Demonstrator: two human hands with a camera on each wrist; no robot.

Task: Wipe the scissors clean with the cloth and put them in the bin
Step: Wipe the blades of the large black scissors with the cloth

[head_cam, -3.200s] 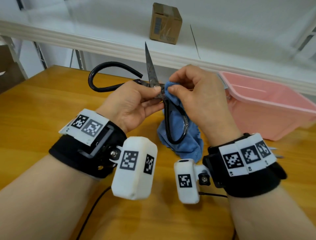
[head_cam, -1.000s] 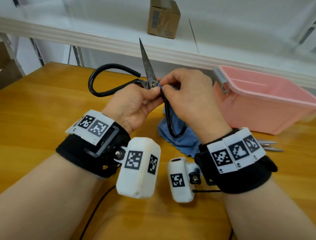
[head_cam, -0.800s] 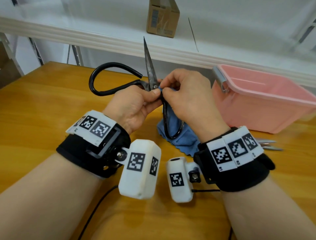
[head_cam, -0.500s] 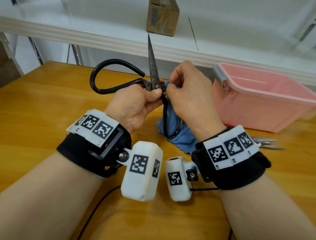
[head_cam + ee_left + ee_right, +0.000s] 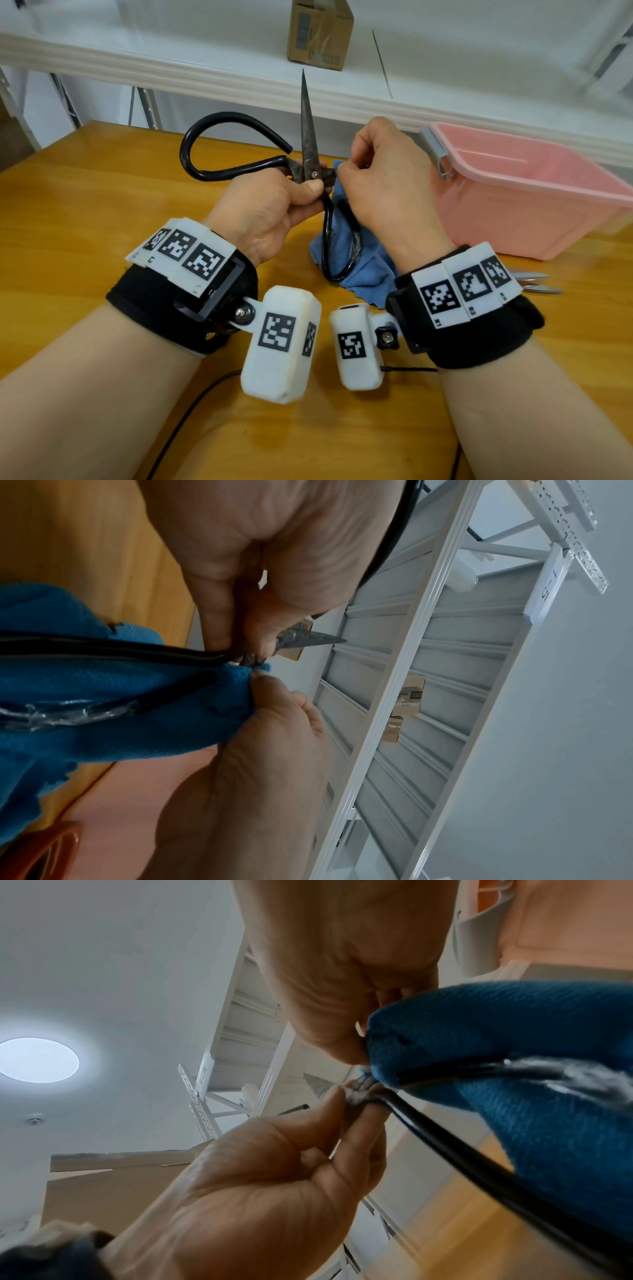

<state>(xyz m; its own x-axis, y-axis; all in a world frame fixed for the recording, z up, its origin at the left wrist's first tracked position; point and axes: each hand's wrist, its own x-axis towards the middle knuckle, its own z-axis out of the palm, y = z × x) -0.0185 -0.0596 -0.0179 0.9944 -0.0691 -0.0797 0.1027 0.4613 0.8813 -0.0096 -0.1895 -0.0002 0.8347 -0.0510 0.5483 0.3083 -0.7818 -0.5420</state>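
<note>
Wooden desk, white shelving behind. Nearest: both wrists with camera mounts. Left hand pinches the black iron scissors at the pivot, thumb over the rivet. Right hand pinches the blue cloth against the right side of the pivot; the rest of the cloth hangs toward the desk. Scissors held above the desk, between the hands; long axis near upright, blade tip pointing up and away, handle loops out left and down. Pink bin lies beyond the right hand, which is nearer it. A cardboard box sits farthest, on the shelf. Wiping looks unfinished.
</note>
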